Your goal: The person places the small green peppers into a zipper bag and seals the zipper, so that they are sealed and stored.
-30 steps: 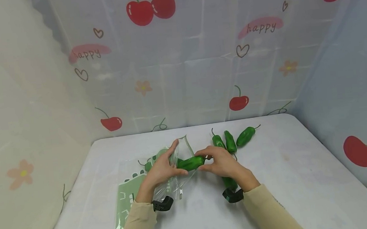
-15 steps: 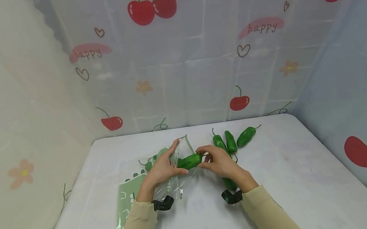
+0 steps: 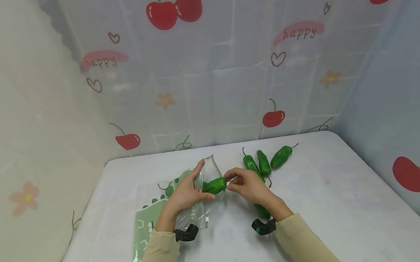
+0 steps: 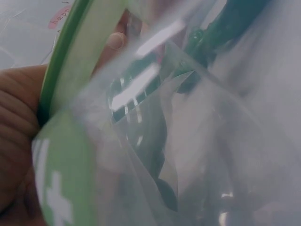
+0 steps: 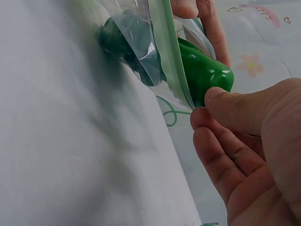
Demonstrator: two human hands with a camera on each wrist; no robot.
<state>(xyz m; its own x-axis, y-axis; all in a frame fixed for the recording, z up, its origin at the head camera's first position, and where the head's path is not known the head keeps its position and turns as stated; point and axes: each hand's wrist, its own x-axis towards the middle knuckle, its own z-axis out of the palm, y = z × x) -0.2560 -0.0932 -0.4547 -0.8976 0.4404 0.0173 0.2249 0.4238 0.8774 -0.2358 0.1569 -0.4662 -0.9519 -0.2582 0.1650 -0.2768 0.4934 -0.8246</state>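
Observation:
A clear zip bag with green print (image 3: pixel 197 210) lies under my left hand (image 3: pixel 185 194), which holds it near the mouth, index finger and thumb spread wide. Partway through that mouth is a green chili pepper (image 3: pixel 216 185); its stem end sticks out to the right. My right hand (image 3: pixel 249 183) pinches this end between thumb and fingers, and in the right wrist view the thumb presses on the pepper (image 5: pixel 207 70) beside the green zip strip (image 5: pixel 169 52). More dark green peppers (image 5: pixel 124 35) show through the plastic.
Several loose green peppers (image 3: pixel 281 156) lie on the white table (image 3: pixel 349 202) at the back right; another pepper (image 3: pixel 262 211) is partly hidden beneath the right wrist. A flat green-printed bag (image 3: pixel 141 231) lies at left. A printed curtain (image 3: pixel 208 65) stands behind the table.
My right hand has shifted slightly left, pushing the pepper a little deeper into the bag, so less of it sticks out. The left hand stays in place.

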